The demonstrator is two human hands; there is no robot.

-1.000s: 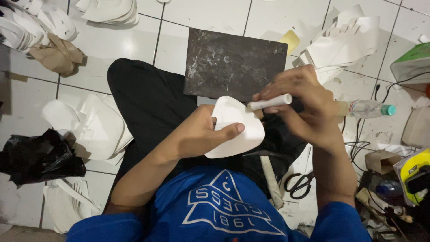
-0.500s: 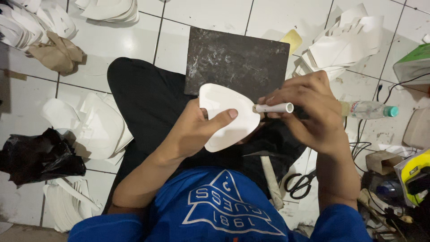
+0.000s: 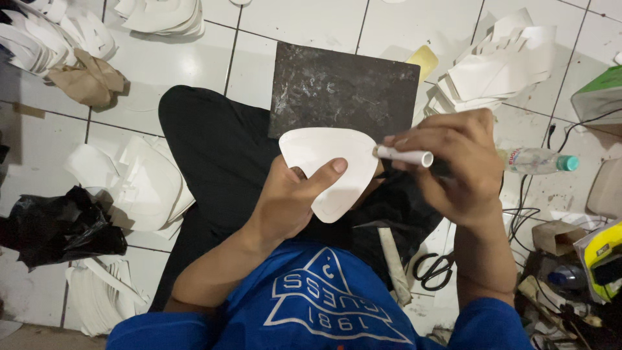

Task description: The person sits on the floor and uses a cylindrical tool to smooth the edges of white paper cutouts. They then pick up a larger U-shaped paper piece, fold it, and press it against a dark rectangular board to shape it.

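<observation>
My left hand holds a white rounded-triangle cut-out piece from below, thumb pressed on its face. My right hand grips a white cylindrical tool whose tip meets the right edge of the piece. Both hands hover over my lap, above black trousers. A dark scuffed square board lies on the tiled floor just beyond the piece.
Stacks of white cut pieces lie at the left, top left and top right. A black plastic bag sits left. Black scissors, a clear bottle and cables lie right. A hammer handle rests by my leg.
The white piece has been turned and raised in my left hand, now lying more flat and wide. My right hand with the tool shifted slightly up along its right edge.
</observation>
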